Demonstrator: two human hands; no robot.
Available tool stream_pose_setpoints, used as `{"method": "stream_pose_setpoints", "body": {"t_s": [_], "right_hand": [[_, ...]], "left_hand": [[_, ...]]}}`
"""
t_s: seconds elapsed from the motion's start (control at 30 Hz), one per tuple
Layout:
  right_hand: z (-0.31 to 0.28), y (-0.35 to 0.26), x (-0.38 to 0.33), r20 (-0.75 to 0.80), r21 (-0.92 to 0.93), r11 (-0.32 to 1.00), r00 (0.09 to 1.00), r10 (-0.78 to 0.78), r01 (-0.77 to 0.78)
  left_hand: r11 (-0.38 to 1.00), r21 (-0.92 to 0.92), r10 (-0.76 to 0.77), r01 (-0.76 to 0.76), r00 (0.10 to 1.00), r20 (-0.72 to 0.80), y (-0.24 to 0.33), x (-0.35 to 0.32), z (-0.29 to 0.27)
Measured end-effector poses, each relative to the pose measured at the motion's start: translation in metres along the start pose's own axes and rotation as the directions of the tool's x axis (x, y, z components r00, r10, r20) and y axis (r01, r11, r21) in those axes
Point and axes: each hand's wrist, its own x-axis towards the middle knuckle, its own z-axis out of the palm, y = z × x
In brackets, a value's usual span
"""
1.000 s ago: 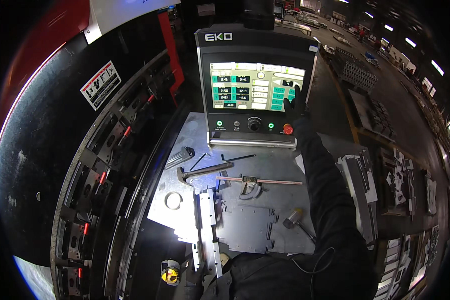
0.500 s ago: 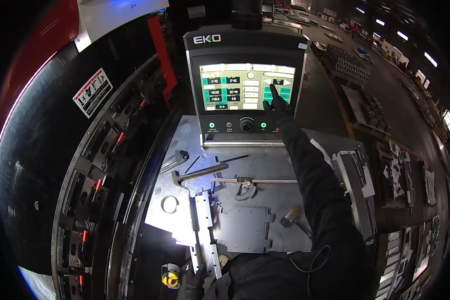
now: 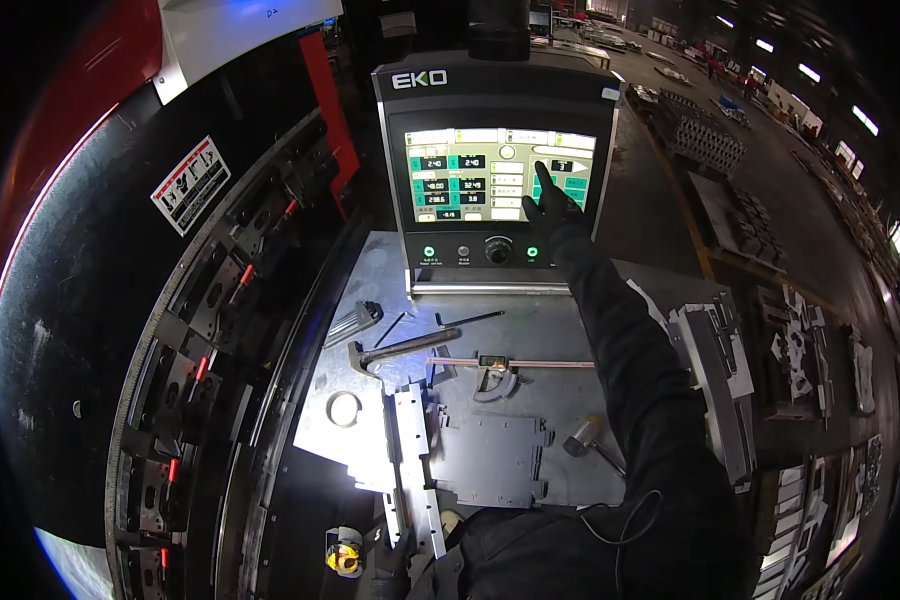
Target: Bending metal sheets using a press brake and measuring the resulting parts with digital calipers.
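My right hand (image 3: 558,208), in a black glove, reaches up to the lit touchscreen (image 3: 480,190) of a dark control panel. Its index finger is stretched out against the right part of the screen, and the thumb stands apart; nothing is in this hand. At the bottom, my left hand (image 3: 395,555) is dark and partly hidden in shadow. It grips the lower end of a long, bent sheet-metal strip (image 3: 411,440), which slants up over the near edge of the metal table (image 3: 560,305). A flat notched metal plate (image 3: 490,460) lies just right of the strip.
On the table lie a hammer (image 3: 410,347), hex keys (image 3: 355,322), a digital caliper (image 3: 492,364), a tape roll (image 3: 343,408) and a mallet (image 3: 582,437). A machine with red-handled clamps (image 3: 202,368) runs along the left. Stacked metal parts (image 3: 715,370) stand right.
My right index fingertip has moved slightly up and left, now covering the left arrow on the screen. A displayed value beside it has changed. My left hand and the strip stay put.
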Motion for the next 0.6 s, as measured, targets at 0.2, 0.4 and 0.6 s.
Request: {"method": "stream_pose_setpoints", "body": {"t_s": [0.2, 0.4, 0.6], "right_hand": [[0.005, -0.001, 0.000, -0.065, 0.029, 0.999, 0.997, -0.037, 0.039], [0.012, -0.013, -0.004, -0.061, 0.066, 0.996, 0.997, -0.049, 0.053], [0.034, -0.017, 0.001, -0.115, 0.045, 0.990, 0.985, -0.126, 0.132]], "left_hand": [[1.000, 0.008, -0.004, 0.004, 1.000, -0.013, 0.007, -0.012, 0.003], [1.000, 0.015, -0.006, 0.006, 1.000, -0.026, 0.011, -0.021, 0.004], [1.000, 0.030, -0.002, 0.002, 1.000, -0.019, 0.019, -0.025, 0.006]]}}
